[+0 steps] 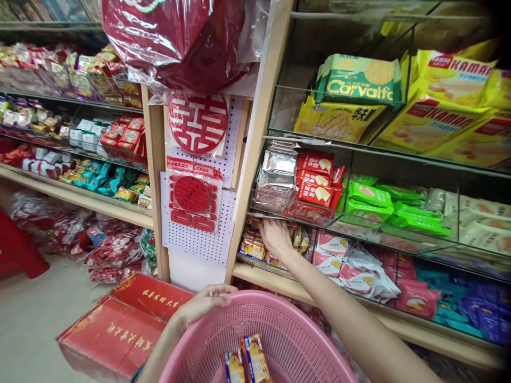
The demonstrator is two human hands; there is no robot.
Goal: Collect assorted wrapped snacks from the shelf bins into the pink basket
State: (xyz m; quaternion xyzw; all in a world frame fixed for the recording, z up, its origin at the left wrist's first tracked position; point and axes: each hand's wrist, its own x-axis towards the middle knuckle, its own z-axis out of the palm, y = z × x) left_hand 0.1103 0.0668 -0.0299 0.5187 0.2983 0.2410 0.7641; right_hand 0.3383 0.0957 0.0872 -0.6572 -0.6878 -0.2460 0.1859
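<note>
A pink plastic basket is at the bottom of the view, and my left hand is closed over its left rim. Inside the basket lie two small snack packets in orange and blue wrappers. My right hand reaches into the left compartment of the lowest right-hand shelf, among similar wrapped snack packets. The shelf above and the packets partly hide its fingers, so I cannot see whether it holds one.
Clear dividers split the right-hand shelves, with red packets, green packets and white-pink packets nearby. A wooden post stands left of my right hand. Red boxes lie on the floor at left. A red wrapped package hangs above.
</note>
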